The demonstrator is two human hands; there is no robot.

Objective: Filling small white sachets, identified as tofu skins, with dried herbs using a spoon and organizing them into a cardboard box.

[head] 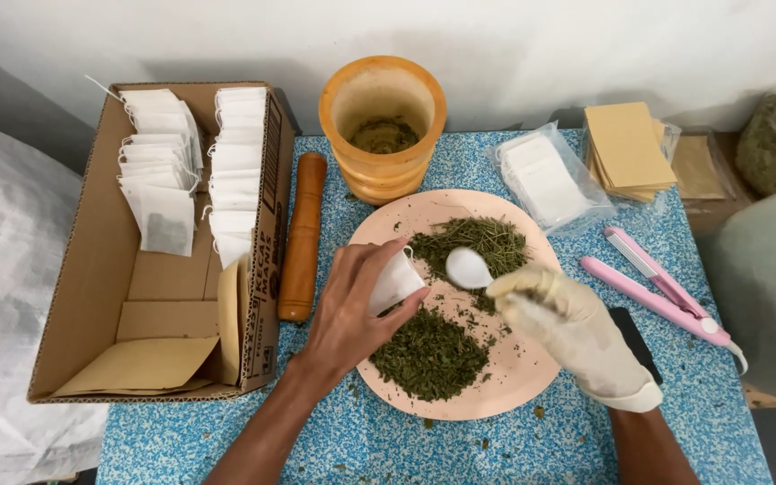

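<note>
White spoon [469, 267] in gloved right hand [577, 328] points left toward the tea bag [394, 282].

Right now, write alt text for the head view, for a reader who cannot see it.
Over a pink plate of dried green herbs, the bare left hand holds a small white filter bag while the gloved right hand brings a white spoon to it. A cardboard box of filled bags stands to the left.
</note>
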